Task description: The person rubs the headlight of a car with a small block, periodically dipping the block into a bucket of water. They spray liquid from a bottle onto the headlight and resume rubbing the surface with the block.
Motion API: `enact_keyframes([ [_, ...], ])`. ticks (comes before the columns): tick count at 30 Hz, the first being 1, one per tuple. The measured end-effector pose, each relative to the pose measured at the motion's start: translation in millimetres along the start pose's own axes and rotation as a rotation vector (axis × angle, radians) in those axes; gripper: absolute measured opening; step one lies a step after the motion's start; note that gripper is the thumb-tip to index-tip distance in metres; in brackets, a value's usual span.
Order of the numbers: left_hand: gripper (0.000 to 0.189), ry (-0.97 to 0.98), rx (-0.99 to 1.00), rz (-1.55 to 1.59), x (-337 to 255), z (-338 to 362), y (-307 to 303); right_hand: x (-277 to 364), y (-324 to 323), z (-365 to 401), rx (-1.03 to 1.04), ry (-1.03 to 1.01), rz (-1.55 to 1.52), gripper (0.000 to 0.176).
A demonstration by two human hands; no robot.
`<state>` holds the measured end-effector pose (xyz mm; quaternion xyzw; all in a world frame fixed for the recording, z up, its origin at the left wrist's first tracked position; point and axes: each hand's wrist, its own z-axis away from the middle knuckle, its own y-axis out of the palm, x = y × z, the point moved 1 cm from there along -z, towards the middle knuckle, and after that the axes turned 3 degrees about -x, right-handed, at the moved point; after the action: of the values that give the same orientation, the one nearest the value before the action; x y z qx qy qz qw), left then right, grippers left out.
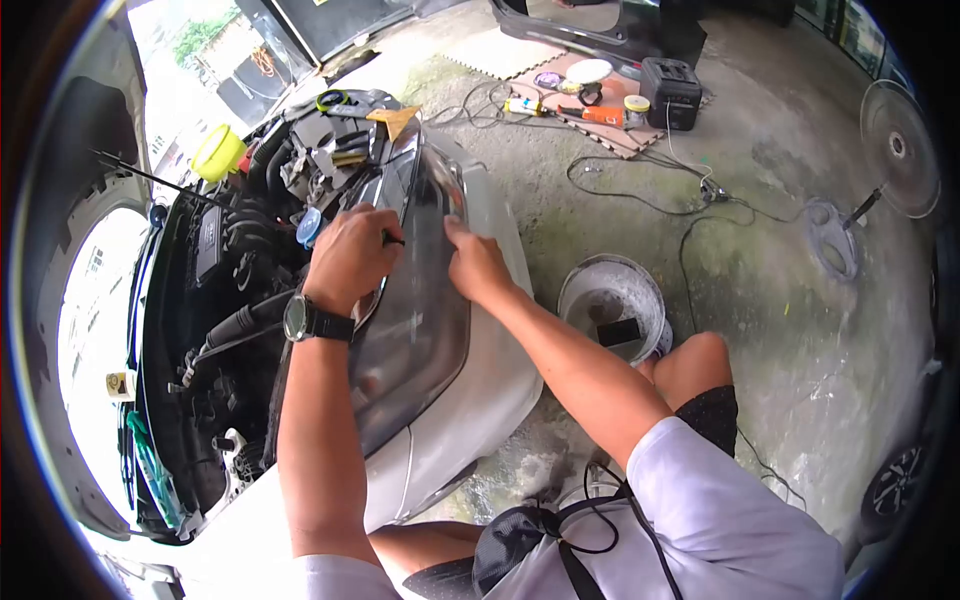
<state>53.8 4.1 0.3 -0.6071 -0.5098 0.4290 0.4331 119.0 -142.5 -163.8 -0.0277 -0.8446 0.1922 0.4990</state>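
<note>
My left hand (350,258), wearing a watch (300,318), is over the inner edge of a headlight (415,330) on a car. Its fingers are closed, and a small black piece (393,239) pokes out from them; its kind cannot be made out. My right hand (478,263) is at the outer side of the headlight, beside the pale bumper (505,350). The thumb points forward along the lens and the other fingers curl inward, hiding whatever they hold. The lens looks grey and smeared. Just beyond my left hand is a blue cap (309,227).
The engine bay (240,250) lies open at left, with a yellow cup-shaped item (218,153) on it. A bucket (612,300) stands on the floor at right. Cables, an orange power tool (602,115), a black box (670,92) and a fan (897,148) are further off.
</note>
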Motion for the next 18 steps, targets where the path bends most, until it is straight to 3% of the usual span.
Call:
enact_keyframes([
  [2,0.018,-0.005,0.003,0.014,-0.7,-1.9,-1.9,15.8,1.2,1.1,0.045,0.111,0.076,0.059],
  [4,0.016,0.009,-0.018,0.02,2.0,-1.4,0.2,20.5,11.2,35.5,-0.059,-0.211,0.095,0.06],
  [7,0.017,-0.014,-0.006,0.028,1.7,2.3,-0.8,17.3,7.5,49.4,-0.069,-0.302,0.023,0.061],
  [9,0.017,-0.011,-0.006,0.029,-0.9,0.8,-1.2,3.2,-1.0,13.0,0.044,-0.065,0.003,0.06],
  [10,0.017,-0.003,-0.007,0.024,-1.5,1.3,-1.7,8.0,-3.6,8.2,0.035,-0.065,0.001,0.06],
  [12,0.017,-0.022,0.01,0.018,-0.8,-0.2,-2.3,21.1,-7.1,-12.2,0.091,0.233,0.063,0.059],
  [14,0.018,-0.023,-0.015,0.017,0.3,-3.6,-1.8,13.5,12.8,14.8,-0.044,-0.07,0.093,0.057],
  [17,0.017,0.008,-0.005,0.025,3.9,0.1,0.5,26.5,8.6,47.4,-0.094,-0.321,0.024,0.056],
  [18,0.017,-0.001,0.01,0.029,2.7,2.7,1.0,19.3,7.4,41.0,-0.083,-0.307,0.018,0.056],
])
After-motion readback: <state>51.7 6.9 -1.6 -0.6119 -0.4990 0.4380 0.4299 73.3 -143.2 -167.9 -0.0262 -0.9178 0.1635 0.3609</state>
